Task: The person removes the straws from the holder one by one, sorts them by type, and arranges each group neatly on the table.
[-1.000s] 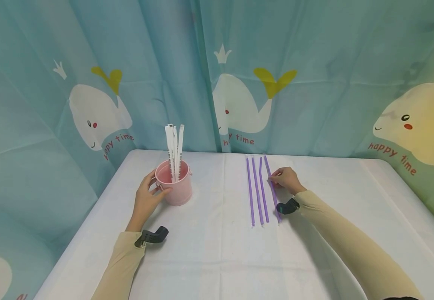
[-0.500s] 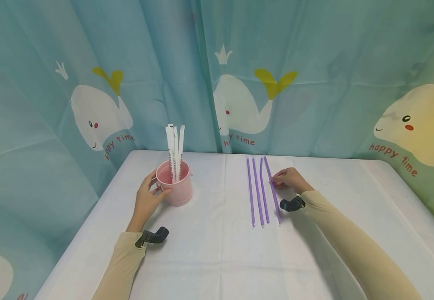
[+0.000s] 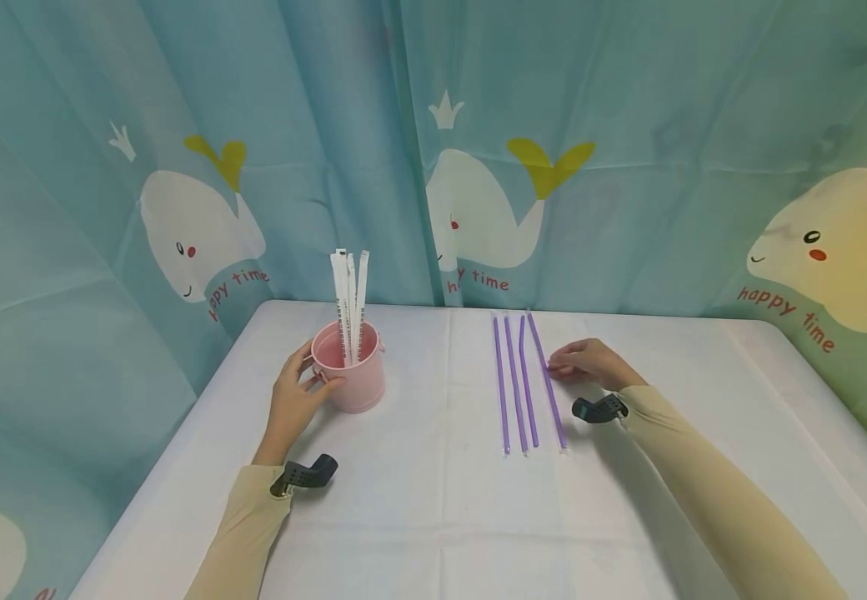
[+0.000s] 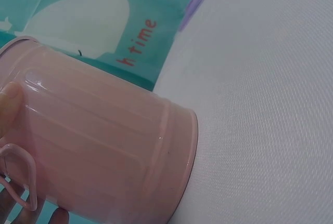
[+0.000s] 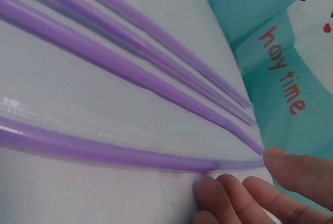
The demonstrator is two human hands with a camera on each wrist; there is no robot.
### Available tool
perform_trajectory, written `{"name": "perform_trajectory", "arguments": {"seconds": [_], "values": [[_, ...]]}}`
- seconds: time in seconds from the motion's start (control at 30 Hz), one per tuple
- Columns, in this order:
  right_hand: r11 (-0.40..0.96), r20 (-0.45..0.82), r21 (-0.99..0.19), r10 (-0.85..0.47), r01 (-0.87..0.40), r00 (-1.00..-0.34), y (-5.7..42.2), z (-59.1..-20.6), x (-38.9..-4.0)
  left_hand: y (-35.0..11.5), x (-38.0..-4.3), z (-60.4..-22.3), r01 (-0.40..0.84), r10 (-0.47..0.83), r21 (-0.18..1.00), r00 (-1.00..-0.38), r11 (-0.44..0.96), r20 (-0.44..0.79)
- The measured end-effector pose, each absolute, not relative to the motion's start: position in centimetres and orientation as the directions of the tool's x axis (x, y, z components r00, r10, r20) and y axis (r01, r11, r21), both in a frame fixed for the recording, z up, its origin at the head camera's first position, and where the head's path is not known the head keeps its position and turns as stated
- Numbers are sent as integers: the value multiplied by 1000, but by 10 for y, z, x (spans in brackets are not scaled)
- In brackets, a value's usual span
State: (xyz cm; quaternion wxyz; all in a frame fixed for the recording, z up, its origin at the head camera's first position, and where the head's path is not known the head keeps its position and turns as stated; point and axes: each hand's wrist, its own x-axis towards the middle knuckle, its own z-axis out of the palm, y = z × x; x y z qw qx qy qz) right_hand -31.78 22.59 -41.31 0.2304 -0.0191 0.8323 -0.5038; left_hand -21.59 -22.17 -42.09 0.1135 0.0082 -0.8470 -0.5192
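Observation:
My left hand [image 3: 294, 404] grips a small pink bucket [image 3: 358, 387], thumb on its near side and fingers around its left. Several white paper-wrapped straws [image 3: 351, 300] stand in the bucket, leaning on the rim. In the left wrist view the bucket [image 4: 109, 135] fills much of the frame, its loop handle [image 4: 31, 174] near the fingers. Several purple straws lie side by side on the table. My right hand [image 3: 587, 362] is at the rightmost straw [image 3: 553, 402], which slants and has a clear wrapper. The right wrist view shows thumb [image 5: 291, 169] and fingertips apart, right at this straw [image 5: 104, 151].
A white cloth [image 3: 441, 483] covers the table. Behind and to the left hangs a blue-green curtain [image 3: 313, 150] with whale prints, close to the table's back edge. Dark wrist cameras [image 3: 306, 473] stick out from both sleeves.
My right hand has shifted right and slightly nearer, its fingertips coming away from the straw. That straw's near end has swung a little right. My left hand and the bucket stay put.

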Motion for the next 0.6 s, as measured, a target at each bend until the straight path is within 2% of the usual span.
{"name": "perform_trajectory", "arguments": {"seconds": [0.17,0.6], "values": [[398,-303,-903,-320,164,-898,231,-411,-312,-221,-216,-422,110,-135,879,-972,465,193],[281,31,-948,-388,-150,-921,225,-400,-304,-221,-216,-420,92,-139,885,-975,457,173]]}}
